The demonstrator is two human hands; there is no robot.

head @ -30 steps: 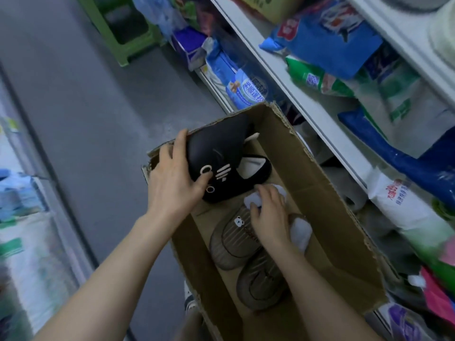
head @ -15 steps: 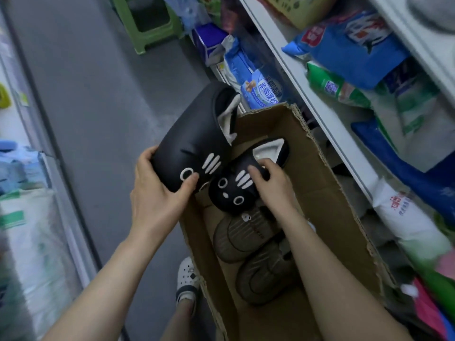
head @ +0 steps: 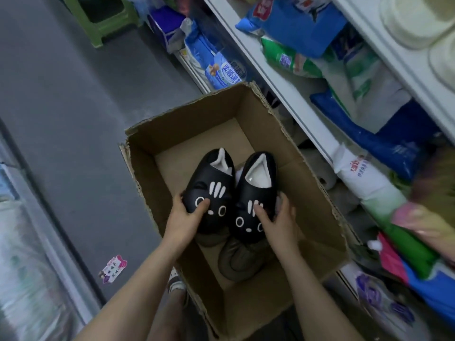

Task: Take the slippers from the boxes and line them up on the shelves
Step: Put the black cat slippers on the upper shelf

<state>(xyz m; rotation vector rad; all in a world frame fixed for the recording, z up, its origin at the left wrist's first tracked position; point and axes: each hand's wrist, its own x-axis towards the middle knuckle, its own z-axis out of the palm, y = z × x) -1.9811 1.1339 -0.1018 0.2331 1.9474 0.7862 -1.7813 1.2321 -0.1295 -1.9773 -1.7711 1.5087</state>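
Nearest to me, low in the frame, my left hand (head: 183,219) wraps the toe of the left black cat-face slipper (head: 209,190), thumb pressed on its face, while my right hand (head: 279,221) grips the toe of the right black slipper (head: 254,195) the same way. I hold the two side by side, touching, toes toward me, which I judge keeps them as a matched pair for lifting out together. They sit above the cardboard box (head: 320,212) at centre frame, over a brown slipper (head: 236,262) lying on the box floor. Beyond, along the right edge, the shelf (head: 278,89) is crowded with packaged goods, so finding room looks awkward.
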